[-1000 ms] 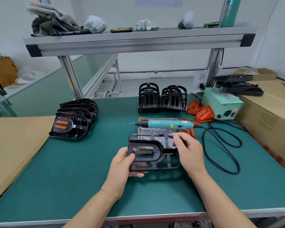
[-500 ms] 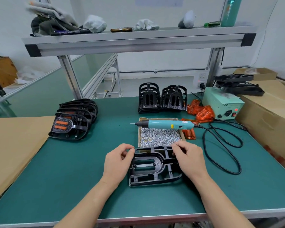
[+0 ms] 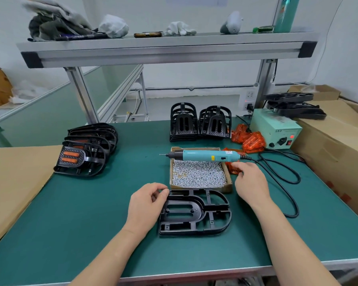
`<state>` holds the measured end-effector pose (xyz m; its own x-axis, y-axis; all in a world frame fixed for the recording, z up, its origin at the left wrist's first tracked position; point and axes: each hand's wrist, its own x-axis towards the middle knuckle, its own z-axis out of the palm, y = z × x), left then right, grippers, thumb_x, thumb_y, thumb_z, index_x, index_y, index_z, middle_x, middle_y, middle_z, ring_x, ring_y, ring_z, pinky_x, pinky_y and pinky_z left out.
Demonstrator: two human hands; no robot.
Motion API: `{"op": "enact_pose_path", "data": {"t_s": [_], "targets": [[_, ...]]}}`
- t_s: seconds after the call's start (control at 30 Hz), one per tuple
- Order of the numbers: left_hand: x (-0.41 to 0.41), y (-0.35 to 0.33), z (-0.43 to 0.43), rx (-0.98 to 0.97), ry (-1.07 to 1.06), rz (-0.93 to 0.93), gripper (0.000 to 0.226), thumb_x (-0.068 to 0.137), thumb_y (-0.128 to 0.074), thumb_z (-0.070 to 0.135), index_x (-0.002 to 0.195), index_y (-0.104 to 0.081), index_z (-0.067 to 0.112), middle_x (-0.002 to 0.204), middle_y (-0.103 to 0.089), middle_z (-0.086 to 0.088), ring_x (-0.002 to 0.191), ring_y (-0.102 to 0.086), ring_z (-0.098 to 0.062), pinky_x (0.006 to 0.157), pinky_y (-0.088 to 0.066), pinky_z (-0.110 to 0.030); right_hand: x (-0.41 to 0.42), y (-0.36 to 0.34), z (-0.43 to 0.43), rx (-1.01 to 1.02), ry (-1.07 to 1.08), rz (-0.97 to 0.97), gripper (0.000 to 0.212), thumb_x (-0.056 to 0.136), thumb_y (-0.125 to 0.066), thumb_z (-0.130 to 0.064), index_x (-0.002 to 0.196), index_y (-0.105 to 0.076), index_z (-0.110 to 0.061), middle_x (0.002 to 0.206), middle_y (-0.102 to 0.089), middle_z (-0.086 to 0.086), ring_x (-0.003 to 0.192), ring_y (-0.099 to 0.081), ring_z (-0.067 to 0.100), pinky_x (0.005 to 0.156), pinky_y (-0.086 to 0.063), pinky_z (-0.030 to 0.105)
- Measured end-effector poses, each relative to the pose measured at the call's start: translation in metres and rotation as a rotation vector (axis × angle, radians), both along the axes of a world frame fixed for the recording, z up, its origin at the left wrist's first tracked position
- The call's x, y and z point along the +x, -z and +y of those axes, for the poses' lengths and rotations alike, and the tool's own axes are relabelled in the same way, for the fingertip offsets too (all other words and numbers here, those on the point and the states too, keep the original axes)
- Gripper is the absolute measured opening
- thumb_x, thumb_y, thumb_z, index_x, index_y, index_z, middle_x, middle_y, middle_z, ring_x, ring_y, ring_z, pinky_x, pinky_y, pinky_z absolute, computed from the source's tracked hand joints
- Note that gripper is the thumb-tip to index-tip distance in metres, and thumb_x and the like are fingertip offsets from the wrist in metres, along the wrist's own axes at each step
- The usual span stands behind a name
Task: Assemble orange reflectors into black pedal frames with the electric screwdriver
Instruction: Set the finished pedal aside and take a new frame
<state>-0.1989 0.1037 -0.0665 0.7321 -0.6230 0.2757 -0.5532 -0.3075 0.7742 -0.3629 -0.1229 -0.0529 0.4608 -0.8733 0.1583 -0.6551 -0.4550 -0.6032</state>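
Observation:
A black pedal frame [image 3: 194, 212] lies flat on the green table, underside up, with no reflector in it. My left hand [image 3: 146, 205] pinches its far left corner with curled fingers. My right hand [image 3: 249, 180] hovers above the table to the right of the screw box, fingers loosely curled and holding nothing, its fingertips close to an orange reflector [image 3: 232, 169]. The teal electric screwdriver [image 3: 205, 156] lies across the far rim of the cardboard screw box [image 3: 228, 179], tip pointing left. More orange reflectors [image 3: 250, 141] lie behind it.
Finished pedals with orange reflectors [image 3: 85, 155] are stacked at the left. Two stacks of empty black frames [image 3: 199, 124] stand at the back. A green power unit [image 3: 276, 131] and its black cable [image 3: 285, 178] are on the right, beside cardboard boxes [image 3: 335, 149]. Brown cardboard [image 3: 15, 182] lies left.
The frame went from held up in both hands to lying flat on the table. My right hand has let go of it and moved up and right toward the orange reflector.

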Motion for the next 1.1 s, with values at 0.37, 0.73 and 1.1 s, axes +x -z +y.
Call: {"op": "enact_pose_path", "data": {"t_s": [0.37,0.73,1.1], "targets": [[0.0,0.003,0.003,-0.001,-0.017,0.006,0.017,0.09,-0.068,0.02,0.079,-0.071,0.031,0.076,-0.065,0.008,0.077,-0.057,-0.007,0.068,-0.041,-0.011,-0.006,0.013,0.003,-0.199,-0.042,0.187,0.033,0.094,-0.06,-0.015,0.126,-0.066,-0.021,0.113,-0.061,0.014,0.103,-0.052,0.037,0.091,-0.045,0.043],[-0.001,0.003,0.003,-0.025,-0.02,0.016,0.018,0.089,-0.068,0.016,0.076,-0.072,0.027,0.074,-0.065,0.005,0.074,-0.056,-0.01,0.066,-0.039,-0.01,-0.017,-0.006,0.017,-0.132,0.075,-0.083,0.015,0.094,-0.056,-0.009,0.108,-0.059,-0.016,0.103,-0.054,0.007,0.093,-0.055,0.033,0.08,-0.045,0.042],[-0.005,0.003,0.003,-0.141,-0.022,-0.088,0.012,0.085,-0.075,0.015,0.09,-0.071,0.025,0.072,-0.06,0.007,0.07,-0.055,-0.014,0.067,-0.043,-0.016,-0.019,-0.023,0.043,-0.021,0.007,-0.697,0.02,0.09,-0.051,-0.006,0.094,-0.062,-0.022,0.077,-0.072,-0.005,0.077,-0.067,0.013,0.076,-0.051,0.035]]}}
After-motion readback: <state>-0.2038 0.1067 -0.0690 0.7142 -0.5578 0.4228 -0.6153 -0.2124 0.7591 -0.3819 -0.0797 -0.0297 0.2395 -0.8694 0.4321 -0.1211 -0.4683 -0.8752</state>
